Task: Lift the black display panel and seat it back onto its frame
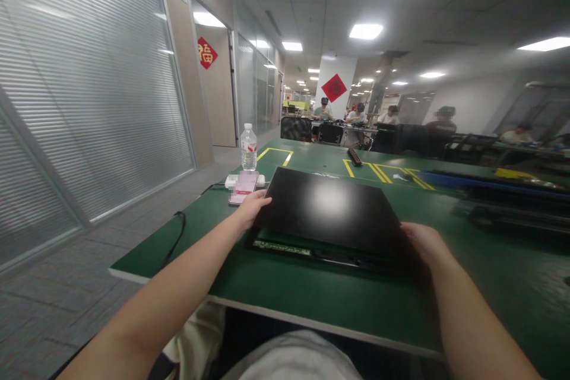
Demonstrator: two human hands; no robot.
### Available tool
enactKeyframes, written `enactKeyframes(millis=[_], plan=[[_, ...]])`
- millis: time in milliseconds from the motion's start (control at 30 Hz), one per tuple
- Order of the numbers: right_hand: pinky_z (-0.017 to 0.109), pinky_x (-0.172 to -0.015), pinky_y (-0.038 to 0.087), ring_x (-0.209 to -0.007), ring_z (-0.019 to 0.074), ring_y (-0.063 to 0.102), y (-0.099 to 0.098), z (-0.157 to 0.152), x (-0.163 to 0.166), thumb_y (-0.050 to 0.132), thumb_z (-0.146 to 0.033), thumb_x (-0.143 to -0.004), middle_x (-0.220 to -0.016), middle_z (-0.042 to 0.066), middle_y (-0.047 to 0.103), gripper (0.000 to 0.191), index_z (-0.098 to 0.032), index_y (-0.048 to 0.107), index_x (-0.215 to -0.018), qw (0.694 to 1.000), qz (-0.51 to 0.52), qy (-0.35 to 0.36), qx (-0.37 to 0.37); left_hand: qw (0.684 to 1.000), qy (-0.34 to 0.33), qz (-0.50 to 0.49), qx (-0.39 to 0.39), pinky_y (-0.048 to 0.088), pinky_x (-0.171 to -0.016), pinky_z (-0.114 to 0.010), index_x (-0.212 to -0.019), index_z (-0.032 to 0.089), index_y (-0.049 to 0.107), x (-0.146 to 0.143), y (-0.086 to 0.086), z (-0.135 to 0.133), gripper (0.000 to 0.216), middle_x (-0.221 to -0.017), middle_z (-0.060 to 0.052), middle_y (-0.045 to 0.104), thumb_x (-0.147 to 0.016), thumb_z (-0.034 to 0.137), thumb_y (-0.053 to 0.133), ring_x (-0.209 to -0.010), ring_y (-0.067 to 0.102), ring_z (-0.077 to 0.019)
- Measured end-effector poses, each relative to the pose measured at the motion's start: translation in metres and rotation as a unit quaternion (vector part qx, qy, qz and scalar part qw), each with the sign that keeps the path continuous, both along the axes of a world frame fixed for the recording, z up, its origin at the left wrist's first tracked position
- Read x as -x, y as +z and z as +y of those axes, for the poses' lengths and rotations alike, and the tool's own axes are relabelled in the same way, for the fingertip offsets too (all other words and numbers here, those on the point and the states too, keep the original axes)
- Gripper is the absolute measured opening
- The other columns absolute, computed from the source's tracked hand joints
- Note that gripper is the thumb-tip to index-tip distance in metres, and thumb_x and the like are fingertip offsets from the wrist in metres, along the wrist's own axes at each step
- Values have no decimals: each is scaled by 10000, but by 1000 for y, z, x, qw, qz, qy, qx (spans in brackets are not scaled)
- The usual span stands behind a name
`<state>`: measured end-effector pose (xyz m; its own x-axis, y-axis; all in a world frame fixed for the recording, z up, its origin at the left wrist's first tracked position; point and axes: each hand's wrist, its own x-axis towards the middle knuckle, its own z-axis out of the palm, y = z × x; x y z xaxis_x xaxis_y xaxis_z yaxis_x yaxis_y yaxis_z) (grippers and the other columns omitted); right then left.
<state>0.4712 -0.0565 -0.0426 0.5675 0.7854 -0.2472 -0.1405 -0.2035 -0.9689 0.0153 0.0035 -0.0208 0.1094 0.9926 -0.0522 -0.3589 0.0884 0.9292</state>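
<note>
A flat black display panel (pixel 294 202) with a bright ceiling reflection on it is held tilted over the green table (pixel 249 291). My left hand (pixel 255 209) grips its left edge, thumb on top and the other fingers mostly out of sight. At the right edge my right hand (pixel 423 242) is closed on the same panel, its fingertips hidden by the panel. Below the panel's near edge shows a green circuit board strip (pixel 282 248), beside a dark glossy bar (pixel 342 260). Whether these are attached to the panel or lie beneath it, I cannot tell.
A phone (pixel 243 190) and a water bottle (pixel 248 147) are left of the panel. A black cable (pixel 180 231) hangs by the left table edge. Yellow tape (pixel 380 173) marks the far side, near a dark ridged strip (pixel 354 157). Dark frames (pixel 512 205) lie right. People sit farther back.
</note>
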Motion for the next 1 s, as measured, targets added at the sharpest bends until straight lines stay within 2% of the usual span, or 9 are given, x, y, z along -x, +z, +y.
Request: enactKeyframes(millis=[433,700,833,1000], plan=[[358,-607,542,-595,241,660,0,0,2,727,-16,-567,-528,12,639,233,-226,688,-661,999,-28,-9,-35,1000,-15,5,-12,562,-720,-308,-909,153,634,0,-10,2,345,-841,-36,748,-638,-1,781,-757,722,-198],[341,-620,512,-564,203,612,-3,2,2,760,-1,-556,-577,1,659,266,-229,676,-664,997,-57,-27,-34,999,-4,39,-28,556,-757,-307,-903,166,619,0,-12,3,333,-851,-24,739,-658,-32,727,-813,719,-197],[353,-672,504,-601,204,615,-4,4,1,788,-21,-551,-609,1,669,256,-222,672,-658,993,-108,-57,-12,999,-7,41,-26,556,-775,-329,-913,167,610,0,-14,4,354,-830,-20,729,-648,-17,755,-799,717,-202],[362,-687,506,-621,216,614,-6,5,0,781,-17,-544,-576,-4,635,268,-236,672,-653,994,-97,-40,-33,999,-14,45,-11,561,-763,-336,-907,175,600,1,-16,5,345,-823,-15,722,-658,-1,762,-797,718,-208]])
